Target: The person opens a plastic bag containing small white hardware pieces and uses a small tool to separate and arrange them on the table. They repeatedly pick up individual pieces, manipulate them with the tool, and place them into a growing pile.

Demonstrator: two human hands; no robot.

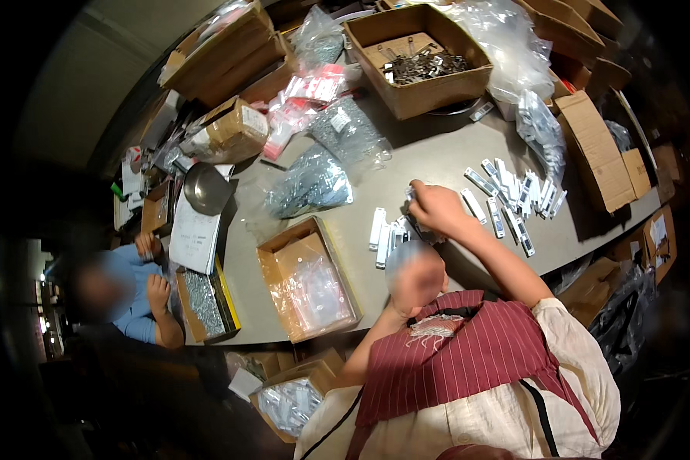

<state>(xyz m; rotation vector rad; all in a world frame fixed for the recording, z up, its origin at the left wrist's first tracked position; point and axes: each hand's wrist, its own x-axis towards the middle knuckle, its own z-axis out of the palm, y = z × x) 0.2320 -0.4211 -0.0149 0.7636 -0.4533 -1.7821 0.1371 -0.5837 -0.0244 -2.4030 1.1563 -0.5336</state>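
My right hand reaches over the table with thumb and fingers pinched together. At its fingertips is a small pale piece, too small to name. My left hand is held nearer my body; a blur covers its fingers, so what it holds does not show. Beside and partly behind the hands lies a small group of narrow white plastic pieces. To the right of my right hand, several similar white pieces with dark slots are spread and heaped on the table.
An open carton of plastic bags stands left of my hands. Beyond are bags of metal parts and a box of small metal pieces. A metal bowl rests on papers. At far left sits another person in a blue shirt.
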